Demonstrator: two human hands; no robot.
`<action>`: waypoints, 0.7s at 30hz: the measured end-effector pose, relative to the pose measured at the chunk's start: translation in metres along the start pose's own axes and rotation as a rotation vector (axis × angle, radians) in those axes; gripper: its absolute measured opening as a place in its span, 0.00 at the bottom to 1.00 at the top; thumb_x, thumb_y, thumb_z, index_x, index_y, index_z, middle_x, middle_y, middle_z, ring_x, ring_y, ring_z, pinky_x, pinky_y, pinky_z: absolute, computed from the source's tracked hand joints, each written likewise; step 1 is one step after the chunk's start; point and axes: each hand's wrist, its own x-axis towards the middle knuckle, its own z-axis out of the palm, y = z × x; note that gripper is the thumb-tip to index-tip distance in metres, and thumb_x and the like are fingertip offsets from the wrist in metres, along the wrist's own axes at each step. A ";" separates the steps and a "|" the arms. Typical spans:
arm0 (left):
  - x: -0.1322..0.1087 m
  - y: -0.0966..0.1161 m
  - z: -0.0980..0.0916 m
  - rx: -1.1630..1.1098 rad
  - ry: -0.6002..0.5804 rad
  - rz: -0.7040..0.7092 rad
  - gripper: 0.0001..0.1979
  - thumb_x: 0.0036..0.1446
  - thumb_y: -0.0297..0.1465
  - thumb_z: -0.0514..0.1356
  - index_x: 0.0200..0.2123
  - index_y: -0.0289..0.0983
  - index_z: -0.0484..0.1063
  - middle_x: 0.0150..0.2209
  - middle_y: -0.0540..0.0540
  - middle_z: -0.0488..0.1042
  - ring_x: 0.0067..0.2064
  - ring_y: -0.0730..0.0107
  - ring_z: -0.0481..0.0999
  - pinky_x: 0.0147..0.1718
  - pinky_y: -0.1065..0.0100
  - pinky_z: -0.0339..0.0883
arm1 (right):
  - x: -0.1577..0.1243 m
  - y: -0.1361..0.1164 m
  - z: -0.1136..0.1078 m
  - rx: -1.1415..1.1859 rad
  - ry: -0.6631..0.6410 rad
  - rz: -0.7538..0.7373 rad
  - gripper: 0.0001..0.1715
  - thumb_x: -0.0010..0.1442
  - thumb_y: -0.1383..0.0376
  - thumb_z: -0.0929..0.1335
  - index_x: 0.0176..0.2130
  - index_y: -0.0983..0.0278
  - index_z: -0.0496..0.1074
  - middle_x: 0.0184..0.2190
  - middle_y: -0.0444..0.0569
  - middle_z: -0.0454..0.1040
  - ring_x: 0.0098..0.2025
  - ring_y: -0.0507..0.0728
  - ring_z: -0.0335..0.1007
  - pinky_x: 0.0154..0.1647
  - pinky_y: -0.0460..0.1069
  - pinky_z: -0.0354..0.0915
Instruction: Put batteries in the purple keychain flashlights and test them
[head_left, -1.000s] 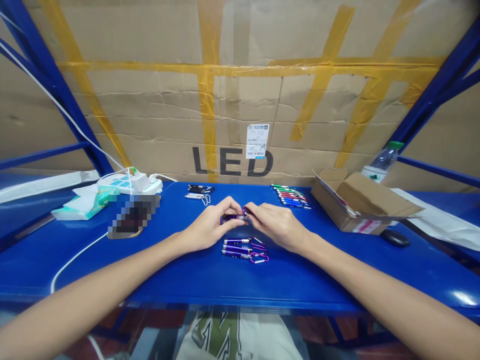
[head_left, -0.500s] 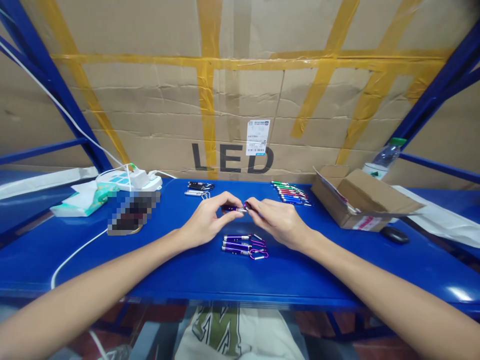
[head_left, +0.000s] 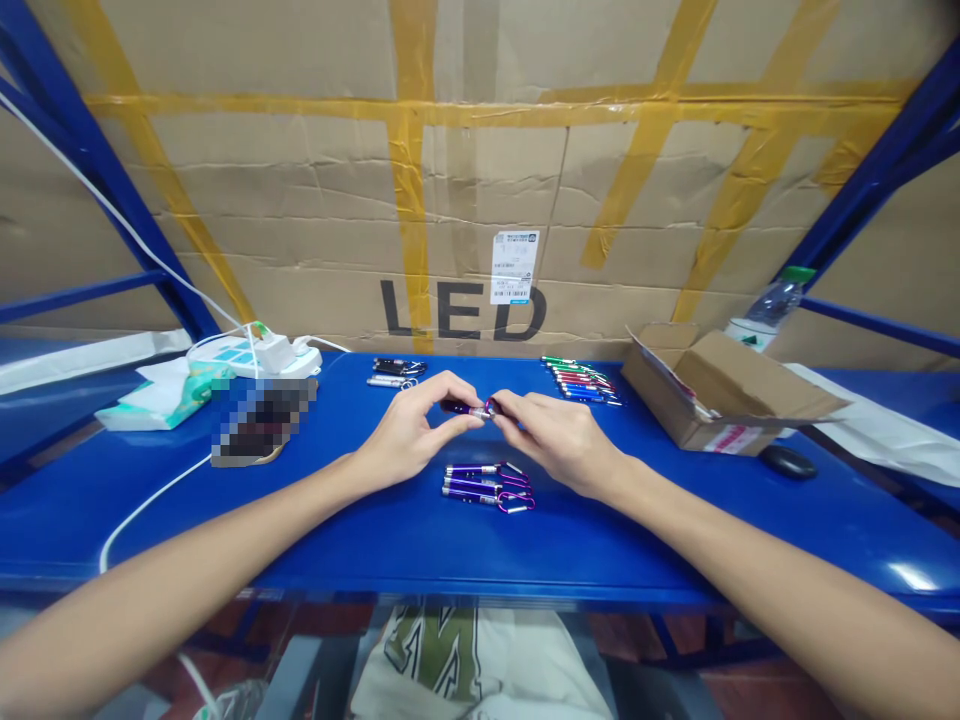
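Observation:
Between my hands, above the blue table, is a dark purple keychain penlight (head_left: 459, 407), held level. My left hand (head_left: 403, 428) is closed around its body, thumb and forefinger near the silver end. At that end my right hand (head_left: 559, 435) pinches the purple carabiner clip (head_left: 491, 406), its fingers partly hiding it. Just below lie several purple penlights (head_left: 471, 483) in a small group, their pink-purple carabiners (head_left: 517, 500) pointing right. Beyond my left hand rest black penlights (head_left: 390, 366) and a silver penlight (head_left: 384, 381).
A row of green, red and blue penlights (head_left: 574, 380) lies at the back right. Beside it stand an open cardboard box (head_left: 675, 400), a black mouse (head_left: 787, 461) and a bottle (head_left: 769, 305). A power strip (head_left: 300, 358), tissue pack (head_left: 161, 400) and blurred-out object (head_left: 266, 420) occupy the left.
Both hands keep their hold on the purple penlight and its clip, with barely any movement. The whole view has shifted slightly.

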 end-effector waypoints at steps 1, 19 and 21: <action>0.000 0.000 0.000 0.002 0.001 0.005 0.08 0.71 0.37 0.67 0.45 0.38 0.79 0.44 0.43 0.81 0.46 0.62 0.80 0.47 0.62 0.73 | 0.000 -0.001 -0.001 -0.027 0.003 -0.007 0.15 0.81 0.65 0.61 0.51 0.64 0.77 0.31 0.48 0.78 0.31 0.54 0.74 0.33 0.49 0.73; -0.004 0.000 -0.004 0.247 0.112 0.224 0.05 0.71 0.34 0.67 0.48 0.41 0.80 0.44 0.44 0.86 0.47 0.60 0.82 0.54 0.55 0.74 | 0.000 -0.010 0.004 -0.071 0.092 0.006 0.13 0.80 0.67 0.63 0.52 0.63 0.77 0.31 0.46 0.80 0.30 0.53 0.75 0.35 0.49 0.74; -0.003 0.001 -0.005 0.278 0.134 0.260 0.05 0.72 0.33 0.67 0.48 0.41 0.80 0.44 0.45 0.86 0.47 0.60 0.82 0.53 0.56 0.74 | 0.000 -0.011 0.007 -0.020 0.097 0.014 0.13 0.80 0.66 0.63 0.52 0.64 0.77 0.31 0.47 0.80 0.30 0.54 0.76 0.34 0.49 0.74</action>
